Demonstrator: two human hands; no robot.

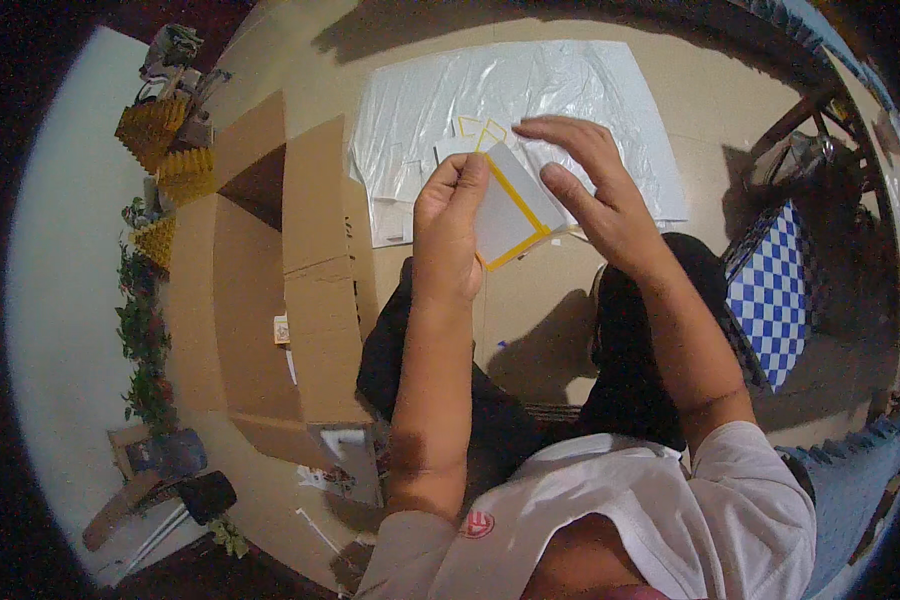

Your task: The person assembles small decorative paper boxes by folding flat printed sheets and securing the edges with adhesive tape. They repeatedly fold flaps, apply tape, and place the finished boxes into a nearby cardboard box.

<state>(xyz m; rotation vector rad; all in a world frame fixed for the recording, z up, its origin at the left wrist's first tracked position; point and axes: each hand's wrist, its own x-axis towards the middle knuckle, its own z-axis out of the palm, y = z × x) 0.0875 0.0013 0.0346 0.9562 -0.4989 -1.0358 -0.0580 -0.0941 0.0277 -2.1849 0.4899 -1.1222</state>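
My left hand [450, 215] is closed on a white card piece with yellow edging [500, 215], its thumb pressed on the upper left side. The card looks folded, and it is tilted. To its right, my right hand [600, 190] is open, thumb and fingers apart, with nothing visible in it. Whether any of its fingers touch the card's far edge, I cannot tell. Just beyond the card, white pieces with yellow outlines [467, 126] show, partly hidden by my hands. Beneath them lies a large white sheet with shiny plastic film [410, 110].
An open cardboard box [320, 290] stands to my left, with a small pale packet [281, 330] in it. At my right is a blue-and-white checkered panel [770, 300]. Yellow ridged stacks [152, 135] and green foliage [142, 310] line the far left.
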